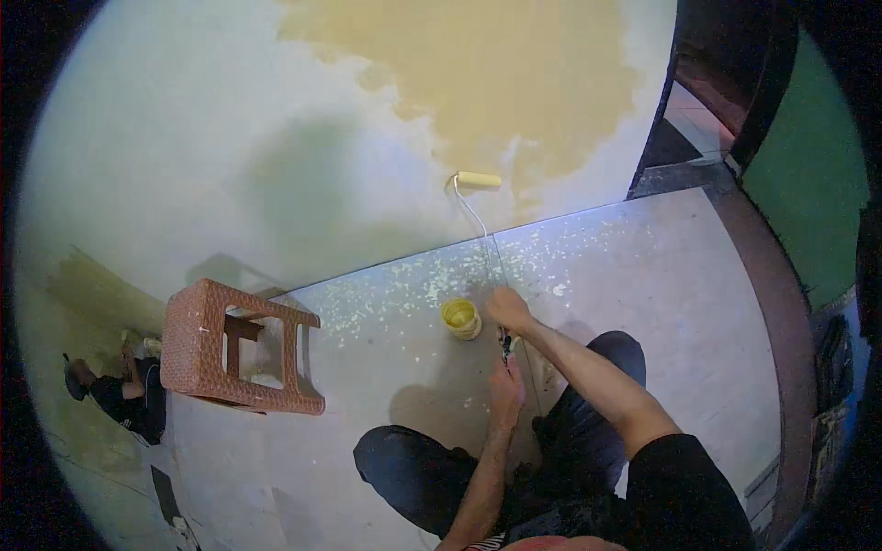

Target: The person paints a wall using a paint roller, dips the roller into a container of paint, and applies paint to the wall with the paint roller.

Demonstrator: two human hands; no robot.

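A paint roller (479,180) with a pale yellow sleeve rests against the wall, just below a yellow-painted patch (510,89). Its bent wire frame runs down to my two hands. My right hand (508,310) is closed around the roller's shaft, higher up. Lower down, my left hand (507,389) grips the handle end, partly hidden by the fingers. Beside my right hand, a small paint bucket (462,324) stands on the floor, its inside coated in yellow. My bent knees are on either side of the lower hand.
A brown woven-pattern plastic stool (182,344) lies on its side at left. Beyond it another person (117,392) crouches by the wall. Pale flecks (441,272) dot the floor along the wall's base. A doorway (689,131) and a green panel (806,179) are at right.
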